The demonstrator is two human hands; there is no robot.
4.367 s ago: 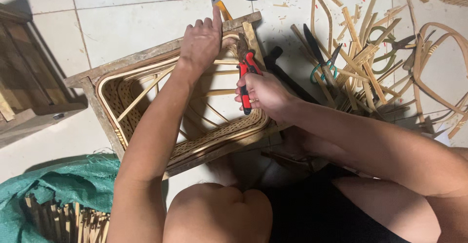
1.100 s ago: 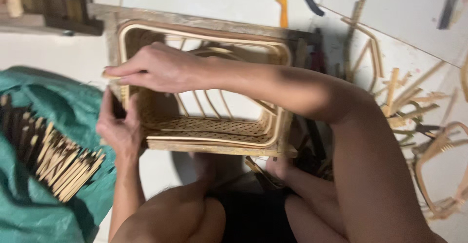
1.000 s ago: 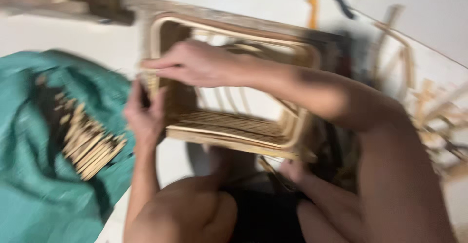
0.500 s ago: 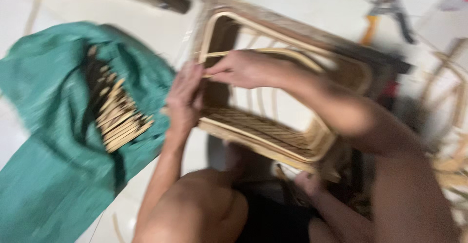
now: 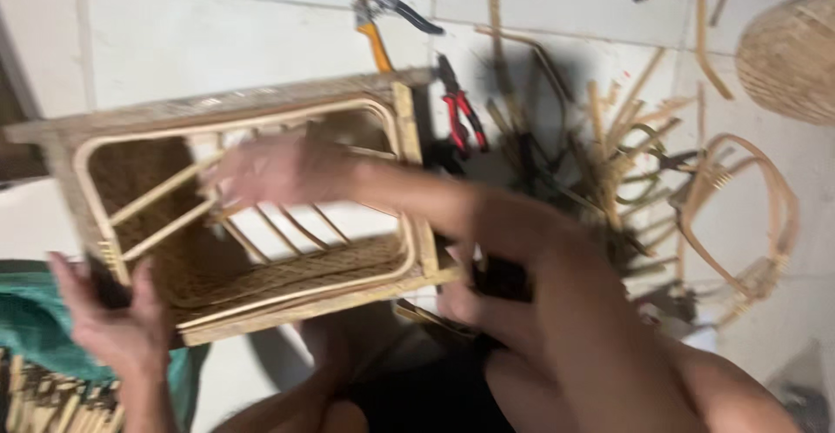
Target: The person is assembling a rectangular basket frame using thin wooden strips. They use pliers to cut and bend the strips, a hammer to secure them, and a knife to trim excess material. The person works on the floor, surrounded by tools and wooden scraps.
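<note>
Far left, bottom corner, there's a green cloth [image 5: 35, 329] on the floor with a bundle of short cane sticks [image 5: 52, 403] lying on it. Just above that, the left hand [image 5: 109, 316] is wrapped around the near left corner of the rattan basket frame [image 5: 252, 216], fingers curled onto the frame and gripping it, with something dark under the palm that I can't make out.

The frame itself sits on the white tiled floor [image 5: 217, 42], right in front of the person's knees. It's a rectangular thing with a woven bottom, a rounded cane rim and thin cane spokes running across the open side.

The right hand [image 5: 278, 172] reaches across into the middle of the frame, over the spokes. It's badly motion-blurred, so I honestly can't tell if those fingers are open or pinching anything.

Moving right, just past the frame's far right corner, red-handled pliers [image 5: 461, 116] lie on the tiles, with orange-handled cutters [image 5: 378, 16] above them. Then a messy heap of cane offcuts [image 5: 609, 155], a bent cane loop [image 5: 739, 216] beside it, and a woven basket [image 5: 791, 55] up in the top right corner.
</note>
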